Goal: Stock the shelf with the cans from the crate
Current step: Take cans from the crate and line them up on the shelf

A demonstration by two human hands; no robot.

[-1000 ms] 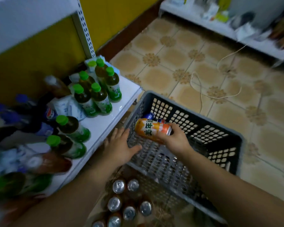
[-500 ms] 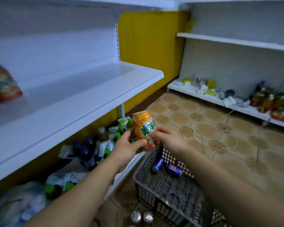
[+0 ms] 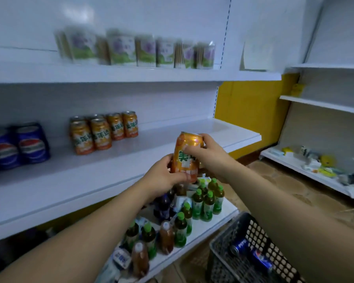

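- Both hands were clamped on one orange can [image 3: 187, 156]. The left hand [image 3: 164, 176] gripped its lower half and the right hand [image 3: 208, 156] curled over its top, likely to keep it upright for setting down.
- The can hung in front of the middle shelf [image 3: 172, 144], not yet on it, to the right of the matching orange cans [image 3: 102, 132], probably its destination.
- Blue cans [image 3: 251, 254] lay in the crate [image 3: 253, 227], so work remained.
- Half a second earlier the can was lower; the view had since lifted to show the stocked row.
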